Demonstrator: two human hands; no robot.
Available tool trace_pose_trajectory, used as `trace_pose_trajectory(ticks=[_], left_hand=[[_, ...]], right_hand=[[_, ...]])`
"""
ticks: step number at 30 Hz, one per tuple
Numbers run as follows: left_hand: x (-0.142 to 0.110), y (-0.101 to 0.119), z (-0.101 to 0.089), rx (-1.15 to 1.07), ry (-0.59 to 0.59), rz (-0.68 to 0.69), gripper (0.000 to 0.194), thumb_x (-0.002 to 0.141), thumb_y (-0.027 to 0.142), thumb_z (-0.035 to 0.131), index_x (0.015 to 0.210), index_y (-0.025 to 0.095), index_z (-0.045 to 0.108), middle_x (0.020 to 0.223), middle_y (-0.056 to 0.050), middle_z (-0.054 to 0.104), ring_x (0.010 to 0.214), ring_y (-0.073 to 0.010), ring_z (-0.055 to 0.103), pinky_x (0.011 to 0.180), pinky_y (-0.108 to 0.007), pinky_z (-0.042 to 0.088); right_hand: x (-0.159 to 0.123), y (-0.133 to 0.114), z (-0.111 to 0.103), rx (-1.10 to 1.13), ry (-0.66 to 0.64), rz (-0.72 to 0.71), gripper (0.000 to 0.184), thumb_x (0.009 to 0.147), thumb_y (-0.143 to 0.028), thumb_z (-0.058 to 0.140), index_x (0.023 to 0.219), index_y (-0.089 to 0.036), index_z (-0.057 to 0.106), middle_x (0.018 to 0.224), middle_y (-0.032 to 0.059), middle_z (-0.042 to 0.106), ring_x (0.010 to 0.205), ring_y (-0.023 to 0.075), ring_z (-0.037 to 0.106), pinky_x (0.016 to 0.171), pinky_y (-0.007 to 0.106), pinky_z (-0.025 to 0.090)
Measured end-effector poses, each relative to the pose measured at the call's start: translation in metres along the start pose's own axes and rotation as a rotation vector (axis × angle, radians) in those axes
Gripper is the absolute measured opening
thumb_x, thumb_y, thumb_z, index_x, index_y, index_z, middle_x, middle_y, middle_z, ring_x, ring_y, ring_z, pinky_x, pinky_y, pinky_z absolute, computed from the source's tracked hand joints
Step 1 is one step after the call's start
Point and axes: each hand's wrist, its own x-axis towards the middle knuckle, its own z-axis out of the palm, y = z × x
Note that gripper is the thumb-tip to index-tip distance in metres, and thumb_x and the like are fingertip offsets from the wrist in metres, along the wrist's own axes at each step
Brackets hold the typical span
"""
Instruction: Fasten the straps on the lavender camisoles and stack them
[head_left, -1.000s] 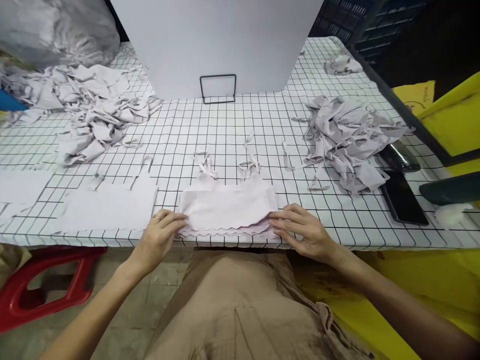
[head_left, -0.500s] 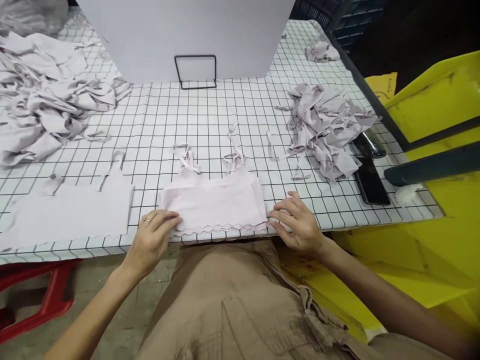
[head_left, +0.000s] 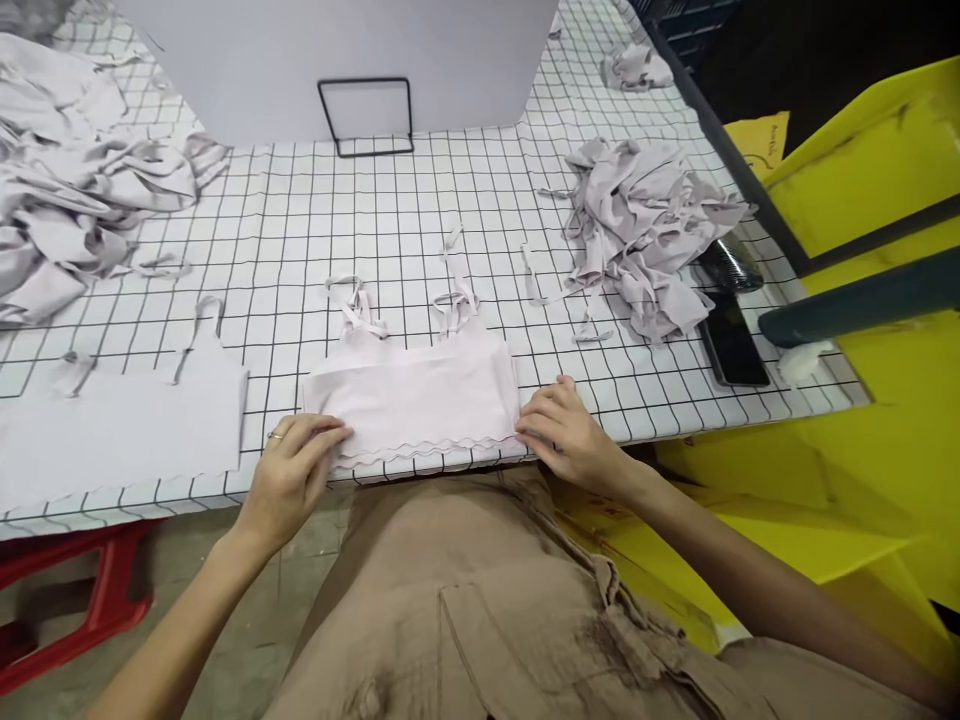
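Note:
A pale pink strappy camisole top (head_left: 420, 395) lies flat at the table's front edge, its wavy hem toward me and its thin straps loose on the far side. My left hand (head_left: 291, 475) pinches its lower left corner, thumb and fingers together. At the lower right corner, my right hand (head_left: 570, 437) is closed on the hem, its fingertips pressed together. To the left, a flat stack of similar tops (head_left: 127, 425) has two straps lying across it.
Crumpled garments form a large heap (head_left: 82, 200) at left and a smaller one (head_left: 637, 230) at right. A phone (head_left: 735, 345) lies near the right edge. A grey-white board (head_left: 352, 50) stands at the back with a black wire stand (head_left: 373, 150). A red stool (head_left: 105, 600) is below.
My right hand's fingers have drawn closer together on the hem corner. The left hand keeps its place on the other corner. The whole view has shifted slightly.

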Motion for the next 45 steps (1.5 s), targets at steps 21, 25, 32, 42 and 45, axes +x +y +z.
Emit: trace_pose_trajectory(ticks=[21,25,32,42,45], left_hand=[[-0.001,-0.003,0.003,-0.020,0.030,-0.014,0.031,0.094,0.010,0.046,0.110,0.023,0.069,0.106,-0.010,0.067,0.099,-0.0257,0.061,0.087,-0.042,0.052],[-0.003,-0.001,0.004,-0.034,0.031,-0.024,0.028,0.095,0.010,0.047,0.109,0.021,0.069,0.106,-0.010,0.067,0.100,-0.0258,0.059,0.088,-0.042,0.051],[0.015,-0.001,-0.014,-0.273,0.039,-0.168,0.028,0.095,0.010,0.048,0.110,0.020,0.069,0.106,-0.008,0.068,0.101,-0.0211,0.064,0.085,-0.033,0.054],[0.064,0.001,0.012,-0.283,0.126,-0.073,0.036,0.091,0.003,0.044,0.113,0.018,0.068,0.107,-0.011,0.067,0.103,-0.0220,0.063,0.086,-0.038,0.056],[0.068,-0.013,0.004,-0.372,0.204,-0.192,0.029,0.091,0.009,0.049,0.108,0.019,0.071,0.107,-0.011,0.068,0.104,-0.0228,0.063,0.089,-0.040,0.055]], right_hand=[[0.006,-0.012,-0.005,0.046,0.180,0.062,0.018,0.093,-0.011,0.052,0.078,-0.022,0.053,0.067,0.0002,0.054,0.066,0.0163,0.048,0.070,0.035,0.044],[-0.008,-0.014,-0.007,-0.042,0.044,0.061,0.011,0.096,-0.018,0.054,0.092,-0.019,0.064,0.068,0.0005,0.056,0.067,0.0160,0.047,0.076,0.037,0.042],[0.029,-0.005,-0.022,-0.051,0.139,-0.010,0.011,0.096,-0.018,0.058,0.096,-0.020,0.069,0.073,0.0035,0.062,0.072,0.0183,0.050,0.074,0.037,0.040],[0.277,-0.007,0.067,0.012,-0.142,0.074,0.030,0.091,-0.041,0.066,0.069,-0.020,0.064,0.086,0.0088,0.063,0.097,0.0283,0.049,0.091,0.054,0.038],[0.313,-0.015,0.094,-0.030,-0.288,0.146,0.038,0.074,-0.041,0.083,0.059,-0.018,0.057,0.087,0.0105,0.060,0.106,0.0351,0.045,0.100,0.071,0.026]])
